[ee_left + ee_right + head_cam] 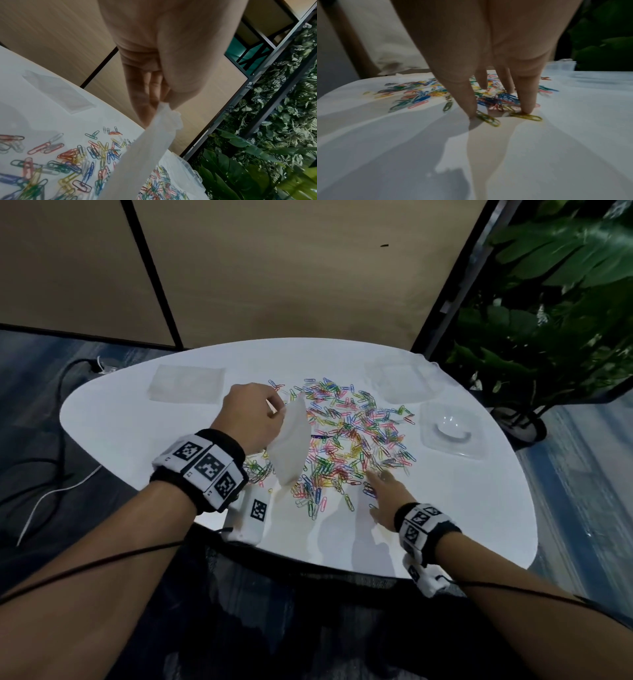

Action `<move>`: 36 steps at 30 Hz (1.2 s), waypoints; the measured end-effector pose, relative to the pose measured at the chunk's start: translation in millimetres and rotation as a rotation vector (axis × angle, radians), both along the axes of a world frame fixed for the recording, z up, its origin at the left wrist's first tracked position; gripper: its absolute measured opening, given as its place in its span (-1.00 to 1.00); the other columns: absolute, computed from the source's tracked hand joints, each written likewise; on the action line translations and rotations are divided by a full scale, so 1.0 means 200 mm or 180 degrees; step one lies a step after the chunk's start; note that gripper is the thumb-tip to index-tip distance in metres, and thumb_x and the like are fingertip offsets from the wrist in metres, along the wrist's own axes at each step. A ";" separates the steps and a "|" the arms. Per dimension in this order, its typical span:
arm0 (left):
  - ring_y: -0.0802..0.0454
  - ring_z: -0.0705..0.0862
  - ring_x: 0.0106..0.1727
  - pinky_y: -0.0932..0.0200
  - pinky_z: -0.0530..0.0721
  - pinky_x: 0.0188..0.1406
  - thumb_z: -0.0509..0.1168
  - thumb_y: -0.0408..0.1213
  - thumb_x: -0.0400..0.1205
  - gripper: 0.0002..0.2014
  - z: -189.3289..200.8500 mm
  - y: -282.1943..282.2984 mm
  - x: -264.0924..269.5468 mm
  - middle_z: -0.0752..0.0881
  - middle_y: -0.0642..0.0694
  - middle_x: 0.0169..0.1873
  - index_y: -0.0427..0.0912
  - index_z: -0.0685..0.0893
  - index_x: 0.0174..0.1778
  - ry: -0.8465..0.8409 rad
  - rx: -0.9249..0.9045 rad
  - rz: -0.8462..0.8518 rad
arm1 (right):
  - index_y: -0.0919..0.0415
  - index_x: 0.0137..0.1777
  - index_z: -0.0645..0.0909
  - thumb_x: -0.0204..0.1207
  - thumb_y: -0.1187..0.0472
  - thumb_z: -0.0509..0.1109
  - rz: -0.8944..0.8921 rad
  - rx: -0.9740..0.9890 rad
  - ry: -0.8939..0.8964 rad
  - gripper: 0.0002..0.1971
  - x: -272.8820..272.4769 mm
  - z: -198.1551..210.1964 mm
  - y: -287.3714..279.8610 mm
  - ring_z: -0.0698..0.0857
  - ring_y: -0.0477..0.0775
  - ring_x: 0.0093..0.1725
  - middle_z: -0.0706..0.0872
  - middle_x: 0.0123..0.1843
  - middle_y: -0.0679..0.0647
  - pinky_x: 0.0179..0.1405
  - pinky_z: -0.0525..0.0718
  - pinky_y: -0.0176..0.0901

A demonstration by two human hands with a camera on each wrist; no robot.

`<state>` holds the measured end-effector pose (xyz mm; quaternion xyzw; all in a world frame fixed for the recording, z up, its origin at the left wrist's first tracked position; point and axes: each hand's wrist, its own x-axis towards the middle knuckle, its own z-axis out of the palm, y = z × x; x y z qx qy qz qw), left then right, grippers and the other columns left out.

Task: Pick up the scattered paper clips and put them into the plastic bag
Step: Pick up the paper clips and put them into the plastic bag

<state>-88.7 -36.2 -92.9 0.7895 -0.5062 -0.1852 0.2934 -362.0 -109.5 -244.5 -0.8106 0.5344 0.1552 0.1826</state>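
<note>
Several coloured paper clips (pixel 346 436) lie scattered across the middle of the white table (pixel 137 419). My left hand (pixel 253 416) is raised above the pile's left side and pinches the top edge of a translucent plastic bag (pixel 289 440), which hangs down over the clips; the left wrist view shows the bag (pixel 150 155) squeezed between thumb and fingers. My right hand (pixel 385 494) is at the pile's near right edge, fingers spread and straight. In the right wrist view its fingertips (pixel 471 115) press down on the table beside yellow clips (pixel 488 119), with other clips (pixel 419 94) beyond.
A flat clear bag (pixel 186 385) lies at the table's far left. Two clear plastic containers (pixel 404 381) (pixel 452 429) sit at the far right. A leafy plant (pixel 555 302) stands right of the table. Cables (pixel 51 474) run over the floor on the left.
</note>
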 end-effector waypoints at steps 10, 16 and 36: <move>-0.11 0.82 -0.41 0.11 0.82 -0.34 0.40 -0.24 0.65 -0.91 -0.01 0.01 -0.04 0.79 -0.13 -0.18 -0.14 0.80 -0.06 -0.0005 0.0386 -0.0260 | 0.29 -0.05 0.75 0.58 0.39 0.28 0.0239 -0.0614 0.0143 -0.81 0.06 0.06 -0.07 0.76 0.17 -0.03 0.75 -0.06 0.18 -0.14 0.64 -0.22; -0.14 0.85 -0.37 0.16 0.81 -0.39 0.39 -0.25 0.65 -0.88 -0.01 0.03 -0.05 0.82 -0.23 0.00 -0.16 0.82 -0.01 0.0045 0.0647 -0.0330 | 0.12 -0.31 0.83 0.46 0.16 0.56 -0.1325 -0.0020 -0.1679 -0.86 0.06 0.31 -0.17 0.82 0.03 -0.23 0.84 -0.31 0.02 -0.07 0.77 -0.19; -0.10 0.88 -0.29 0.04 0.86 -0.02 0.33 -0.47 0.63 -0.77 -0.04 0.00 -0.12 0.86 -0.31 -0.25 -0.31 0.81 0.15 0.0562 0.0438 -0.0455 | 0.26 -0.04 0.81 0.49 0.44 0.33 -0.0342 0.0007 -0.2441 -0.77 0.60 0.56 0.10 0.58 -0.28 -0.57 0.69 -0.44 -0.01 -0.55 0.40 -0.62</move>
